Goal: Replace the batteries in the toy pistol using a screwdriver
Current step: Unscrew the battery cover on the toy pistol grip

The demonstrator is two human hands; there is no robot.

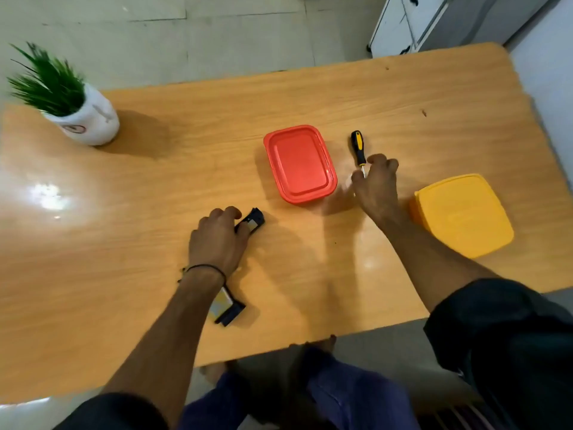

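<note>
1. Upper left of the frame: a white plant pot (90, 124) with green blades stands close to the desk's (148, 274) far left edge. Broad bare wood spreads below it and to its right.
2. Left of centre: the left hand (217, 240) lies on the black toy pistol (252, 222), with its fingers (231, 212) curled over it in a grip. One end of the pistol pokes out past the fingertips, and the other shows below the wrist, toward the near edge.
3. Centre: a red box (299, 164) sits flat, apart from the pistol, with open wood between them.
4. Just right of it: the screwdriver (358, 147) fills the narrow lane beside the red box, its black-and-yellow handle pointing to the far edge. The right hand (376, 187) has its fingers (384, 161) curled and pinching the metal shaft.
5. Right: a yellow box (462, 214) sits just beside the right forearm, near the desk's right and near edges.
6. Upper right: a white cabinet (406, 23) stands on the floor beyond the far corner.
</note>
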